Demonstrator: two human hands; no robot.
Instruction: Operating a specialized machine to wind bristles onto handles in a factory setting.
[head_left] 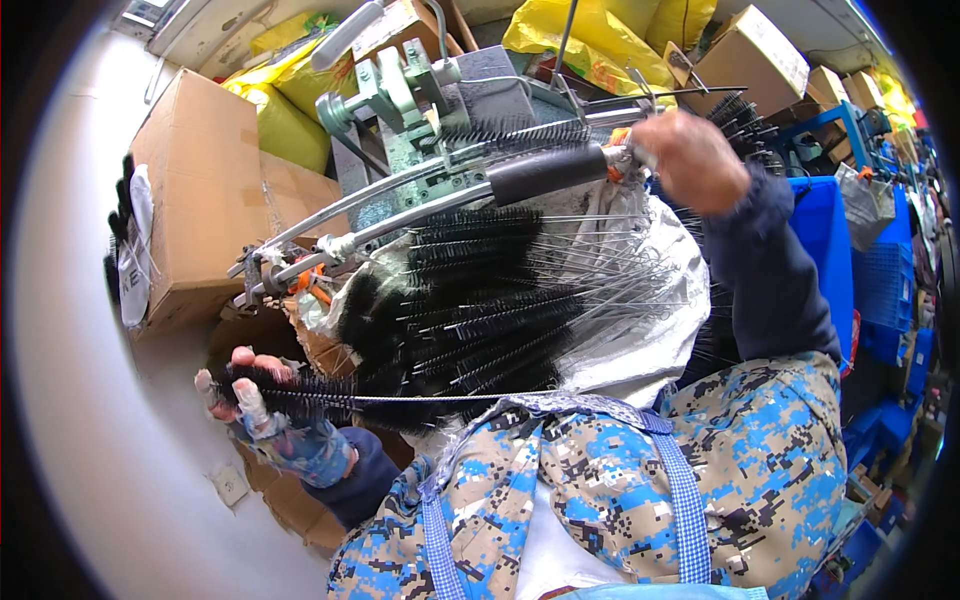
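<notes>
My left hand (268, 410), with whitish coverings on some fingertips and a patterned sleeve cuff, is closed round the bristled end of a black twisted-wire brush (315, 393). The brush's bare wire stem runs right, across the front of my apron (770, 420). At the right end of a metal frame, my blurred right hand (692, 160) is curled closed beside an orange piece; what lies in its fingers is hidden. Between my hands, a pile of black wire brushes (480, 330) rests on a white sack (665, 290), bristles left and bare stems right. Another brush lies along the frame's bars.
A green metal machine (405, 110) stands beyond the frame, whose bar carries a black sleeve (548, 172). Cardboard boxes (195, 190) and yellow sacks (285, 125) are at the left and back. Blue bins (822, 235) stand on the right, with a white wall (80, 300) at far left.
</notes>
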